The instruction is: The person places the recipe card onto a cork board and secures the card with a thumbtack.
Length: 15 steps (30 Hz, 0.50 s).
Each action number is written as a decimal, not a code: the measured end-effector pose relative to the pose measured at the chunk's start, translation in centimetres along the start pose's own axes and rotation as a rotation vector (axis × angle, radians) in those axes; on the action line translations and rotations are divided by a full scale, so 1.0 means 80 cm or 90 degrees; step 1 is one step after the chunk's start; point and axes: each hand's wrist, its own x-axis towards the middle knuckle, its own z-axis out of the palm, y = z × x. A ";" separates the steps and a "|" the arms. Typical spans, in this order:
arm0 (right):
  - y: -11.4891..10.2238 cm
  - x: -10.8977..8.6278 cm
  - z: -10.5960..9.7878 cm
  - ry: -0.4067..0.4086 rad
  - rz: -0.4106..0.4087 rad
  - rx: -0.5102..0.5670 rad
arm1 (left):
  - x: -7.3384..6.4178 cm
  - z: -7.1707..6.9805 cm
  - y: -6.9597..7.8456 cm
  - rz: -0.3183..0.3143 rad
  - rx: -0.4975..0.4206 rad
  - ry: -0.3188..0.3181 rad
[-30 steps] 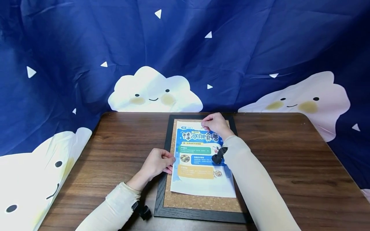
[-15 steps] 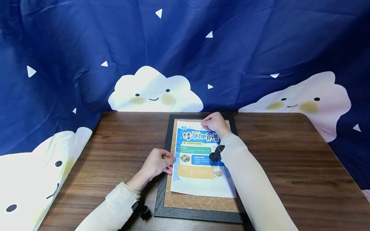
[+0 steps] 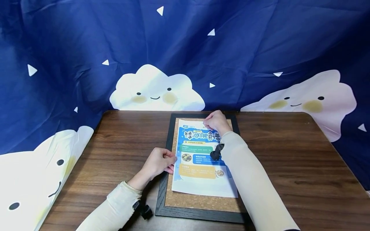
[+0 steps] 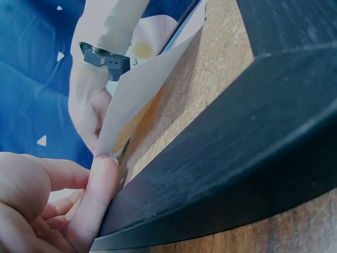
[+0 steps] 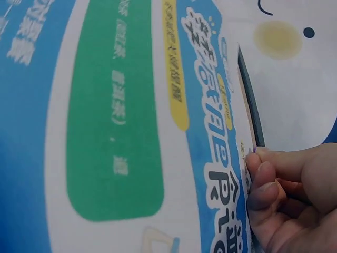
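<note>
A printed paper sheet (image 3: 196, 187) with blue, green and orange blocks lies over a cork board (image 3: 202, 202) in a black frame (image 3: 199, 214). At the sheet's left edge, my left hand (image 3: 159, 163) pinches the paper between thumb and fingers. The left wrist view shows the sheet's edge (image 4: 138, 87) bowed up off the cork. Up at the top edge, my right hand (image 3: 217, 122) has its fingers curled over the paper. Between its thumb and forefinger, the right wrist view shows a tiny purple-tinted, pin-like thing (image 5: 255, 149). My right forearm hides the sheet's right side.
The framed board rests on a brown wooden table (image 3: 289, 166), reaching close to its far edge. Behind hangs a blue cloth (image 3: 185, 38) with white clouds and triangles. A black wrist camera (image 3: 145, 211) sits by the frame's lower left corner.
My right wrist and forearm have shifted slightly left, while the fingertips stay at the sheet's top edge. The left hand keeps its grip; the head view has shifted a little.
</note>
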 end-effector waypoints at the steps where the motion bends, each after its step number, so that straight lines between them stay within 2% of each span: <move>1: -0.001 -0.001 0.000 0.003 0.000 -0.008 | 0.000 0.000 0.000 -0.002 -0.003 0.000; 8: -0.010 -0.009 0.000 0.011 0.006 -0.065 | 0.001 0.000 -0.001 0.007 -0.012 -0.002; 15: -0.003 -0.009 -0.002 -0.005 -0.026 -0.050 | -0.001 -0.002 0.002 0.001 -0.003 -0.002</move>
